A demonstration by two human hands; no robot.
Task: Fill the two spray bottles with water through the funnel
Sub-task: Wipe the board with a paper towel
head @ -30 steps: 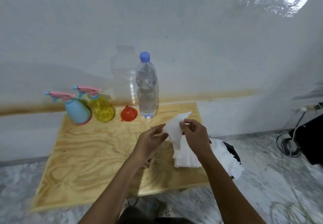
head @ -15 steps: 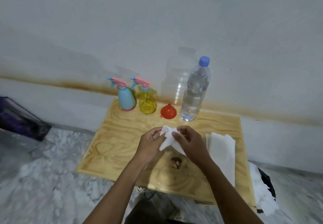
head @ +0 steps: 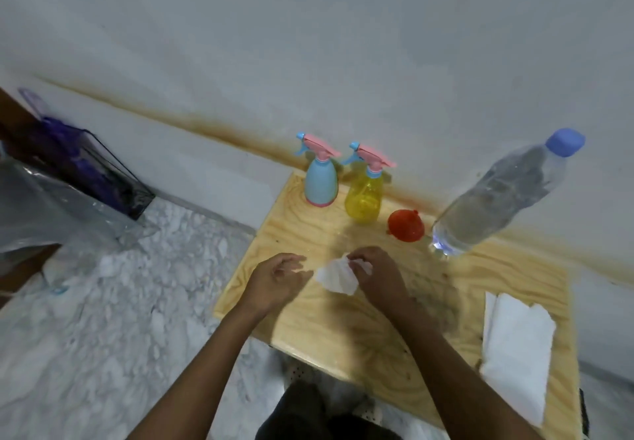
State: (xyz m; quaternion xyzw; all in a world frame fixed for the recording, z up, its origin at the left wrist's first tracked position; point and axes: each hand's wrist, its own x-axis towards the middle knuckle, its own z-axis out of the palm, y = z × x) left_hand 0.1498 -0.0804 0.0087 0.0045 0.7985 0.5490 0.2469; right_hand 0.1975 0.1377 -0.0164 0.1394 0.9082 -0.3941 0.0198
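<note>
Item 1, far left: dark purple-black container [head: 90,168] on the floor against the wall [head: 308,45], with a clear plastic sheet [head: 51,209] lying in front of it

Item 2: pale marbled floor [head: 120,319], running up to the left edge of the desk

Item 3: plywood desk [head: 308,323], set against the wall, which bears a brown stain line

Item 4: left hand [head: 274,280], over the desk's left part; fingers [head: 291,261] loosely curled and released, grasping nothing; thumb just beside the crumpled tissue, contact cannot be told through the blur

Item 5: blue spray bottle [head: 320,182], upright at the desk's back edge, pink trigger head fitted, nozzle facing left

Item 6: crumpled tissue [head: 338,276], white, between the two hands, above the desk

Item 7: yellow spray bottle [head: 364,196], translucent, upright, just beside the blue one, pink trigger head fitted

Item 8: right hand [head: 377,275], fingers clenched in a pinch on the upper edge of the crumpled tissue

Item 9: funnel [head: 406,226], red, resting wide end down on the desk, between the yellow spray bottle and the water bottle, apart from both hands

Item 10: water bottle [head: 501,199], clear plastic, blue cap on, largely full, standing at the back of the desk

Item 11, far right: stack of tissues [head: 514,354], white, flat on the desk's right side
</note>
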